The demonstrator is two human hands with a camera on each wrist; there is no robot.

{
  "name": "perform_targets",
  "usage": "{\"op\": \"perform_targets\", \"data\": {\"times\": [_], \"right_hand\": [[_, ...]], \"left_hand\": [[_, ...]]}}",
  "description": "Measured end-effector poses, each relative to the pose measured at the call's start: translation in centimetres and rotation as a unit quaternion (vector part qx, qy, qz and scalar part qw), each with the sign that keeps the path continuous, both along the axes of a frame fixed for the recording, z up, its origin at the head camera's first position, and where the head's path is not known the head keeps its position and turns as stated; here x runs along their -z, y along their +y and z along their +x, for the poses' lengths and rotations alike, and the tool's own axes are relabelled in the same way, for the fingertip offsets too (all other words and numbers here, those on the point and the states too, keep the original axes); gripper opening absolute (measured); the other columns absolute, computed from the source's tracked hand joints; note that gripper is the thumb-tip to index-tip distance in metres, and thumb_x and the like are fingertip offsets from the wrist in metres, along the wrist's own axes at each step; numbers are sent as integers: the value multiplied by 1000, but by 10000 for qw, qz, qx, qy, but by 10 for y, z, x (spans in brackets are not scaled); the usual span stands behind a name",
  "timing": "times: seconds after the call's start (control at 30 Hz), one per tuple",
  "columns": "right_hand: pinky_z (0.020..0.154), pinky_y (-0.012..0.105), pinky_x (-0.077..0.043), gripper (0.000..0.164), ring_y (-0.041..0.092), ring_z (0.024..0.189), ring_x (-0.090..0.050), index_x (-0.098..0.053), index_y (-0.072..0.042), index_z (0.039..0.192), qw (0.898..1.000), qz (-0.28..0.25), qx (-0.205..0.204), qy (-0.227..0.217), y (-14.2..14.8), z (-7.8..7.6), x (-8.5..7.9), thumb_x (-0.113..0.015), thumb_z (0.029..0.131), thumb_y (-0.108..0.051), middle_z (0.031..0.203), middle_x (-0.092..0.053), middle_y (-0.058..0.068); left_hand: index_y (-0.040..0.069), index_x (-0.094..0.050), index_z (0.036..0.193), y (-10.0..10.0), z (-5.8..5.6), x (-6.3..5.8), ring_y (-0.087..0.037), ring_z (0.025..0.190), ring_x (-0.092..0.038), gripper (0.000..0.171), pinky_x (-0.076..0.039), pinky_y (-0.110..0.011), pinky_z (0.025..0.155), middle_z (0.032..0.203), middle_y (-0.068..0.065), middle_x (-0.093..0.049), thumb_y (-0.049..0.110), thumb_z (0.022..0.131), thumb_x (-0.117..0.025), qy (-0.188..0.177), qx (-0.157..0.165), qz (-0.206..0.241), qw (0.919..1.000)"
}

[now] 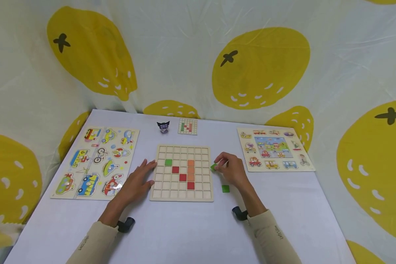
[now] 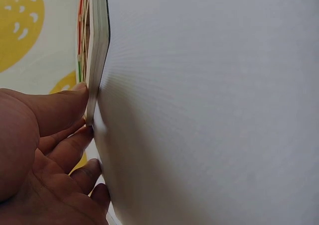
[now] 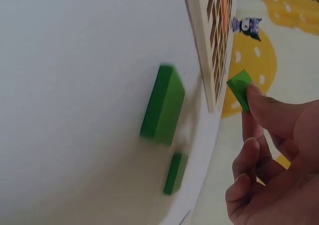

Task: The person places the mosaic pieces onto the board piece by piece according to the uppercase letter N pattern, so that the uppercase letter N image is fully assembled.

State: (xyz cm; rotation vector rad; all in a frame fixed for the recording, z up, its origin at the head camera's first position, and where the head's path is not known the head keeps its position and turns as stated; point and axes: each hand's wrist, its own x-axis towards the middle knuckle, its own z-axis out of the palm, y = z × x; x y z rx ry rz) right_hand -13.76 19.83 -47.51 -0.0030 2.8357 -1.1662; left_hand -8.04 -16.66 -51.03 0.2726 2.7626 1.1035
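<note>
A wooden grid board (image 1: 169, 193) lies on the white table. In its cells sit a green tile (image 1: 168, 162), a diagonal of red tiles (image 1: 183, 177) and a column of orange tiles (image 1: 191, 170). My left hand (image 1: 138, 183) rests at the board's left side, its thumb and fingertips touching the edge (image 2: 97, 56). Just off the right edge, my right hand (image 1: 231, 171) pinches a small green square tile (image 3: 240, 88) between thumb and fingers, raised off the table. Two more green tiles show on the table in the right wrist view, a nearer one (image 3: 164, 105) and a farther one (image 3: 175, 173).
Behind the board stand a small dark figurine (image 1: 163, 127) and a small pattern card (image 1: 187, 126) with coloured squares. A vehicle puzzle (image 1: 132, 141) lies at left, another picture puzzle (image 1: 244, 141) at right. A lemon-print curtain (image 1: 175, 55) hangs at the back and sides.
</note>
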Motion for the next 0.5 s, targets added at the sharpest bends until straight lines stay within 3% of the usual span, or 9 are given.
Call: {"op": "perform_targets", "data": {"times": [0.5], "right_hand": [[63,30,-40,17,20,72,-51,-74,-22,96,9988,-347,-356,17,-49,15,1,-86,89,-13,82,-65,0]], "left_hand": [[14,-43,163,-1,0,1,-41,166,-16,71,-17,-68,132,174,-12,-34,4,98,-71,11,7,3,10000]]}}
